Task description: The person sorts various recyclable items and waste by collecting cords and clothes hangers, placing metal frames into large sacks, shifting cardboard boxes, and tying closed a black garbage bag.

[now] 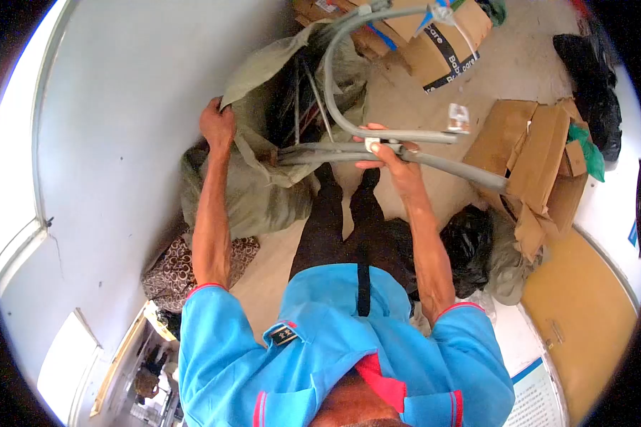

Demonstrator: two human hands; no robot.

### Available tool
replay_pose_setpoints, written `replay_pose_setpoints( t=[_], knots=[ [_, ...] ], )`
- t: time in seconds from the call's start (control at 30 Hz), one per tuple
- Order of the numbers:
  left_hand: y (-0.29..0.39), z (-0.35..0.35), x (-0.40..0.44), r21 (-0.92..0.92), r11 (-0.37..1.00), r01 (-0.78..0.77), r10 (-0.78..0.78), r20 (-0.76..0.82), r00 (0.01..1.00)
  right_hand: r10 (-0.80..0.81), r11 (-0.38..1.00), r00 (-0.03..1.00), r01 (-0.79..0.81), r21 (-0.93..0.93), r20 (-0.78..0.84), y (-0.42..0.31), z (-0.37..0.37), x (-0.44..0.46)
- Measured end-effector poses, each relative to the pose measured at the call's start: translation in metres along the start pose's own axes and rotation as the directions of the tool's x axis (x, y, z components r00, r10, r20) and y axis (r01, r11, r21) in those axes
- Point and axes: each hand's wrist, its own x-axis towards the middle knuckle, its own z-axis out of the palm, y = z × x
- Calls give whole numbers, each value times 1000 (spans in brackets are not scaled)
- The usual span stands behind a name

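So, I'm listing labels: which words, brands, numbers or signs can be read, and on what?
"Care": black band on the cardboard box.
"Bab": same band.
"care": same box.
Too small or blurred: printed sheet, shirt patch, white carton label, pale piece by the grey tube, other box lettering.

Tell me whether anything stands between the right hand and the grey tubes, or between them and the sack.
Nothing visible does: the right hand grips the grey tubes, which reach the edge of the sack that the left hand holds.
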Motion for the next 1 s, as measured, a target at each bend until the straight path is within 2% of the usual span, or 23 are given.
replay_pose_setpoints(
  t=[0.07,0.13,0.17,0.23,0.27,0.33,0.37,0.4,0.47,0.5,0.63,0.77,0.83,0.9,1.0],
  knots=[
    [-6,0,3,-41,999,-17,17,-11,1000,44,998,999,-45,-32,-25,19,2,13],
    [6,-13,5,-169,971,168,-163,41,986,17,998,998,-20,-51,-65,40,-5,22],
    [3,-8,6,-168,971,170,-166,43,985,30,998,997,-34,-50,-69,46,-6,26],
    [-5,0,2,-216,976,16,-3,61,998,63,998,994,-65,-20,-87,57,-6,33],
    [8,-3,-2,-214,977,19,-8,53,999,78,997,992,-78,3,-96,59,-5,38],
    [43,-14,-12,-75,990,121,-112,113,987,73,997,993,-75,-21,-88,47,4,38],
    [4,8,-10,-87,995,57,-58,-11,998,67,996,994,-71,-49,-86,38,9,38],
    [5,-2,-9,-82,994,70,-70,2,998,84,995,992,-89,-50,-91,33,14,33],
    [15,-16,1,-137,976,167,-162,48,986,24,998,999,-26,-63,-29,16,14,25],
    [10,-17,4,-108,991,81,-78,38,996,22,997,999,-25,-77,-37,6,19,21],
    [5,-9,4,-231,972,32,-23,40,999,24,998,999,-26,-57,-42,30,19,36],
    [11,-15,-3,-256,950,178,-153,112,982,65,985,993,-79,-155,-96,96,13,53],
    [16,-13,-5,-287,932,220,-182,153,971,7,984,998,-19,-176,-66,125,6,59],
    [21,-10,-14,-468,843,265,-206,174,963,28,991,995,-40,-130,-96,117,15,61],
    [24,-17,-18,-436,860,266,-189,213,959,54,995,990,-64,-80,-127,91,24,64]
  ],
)
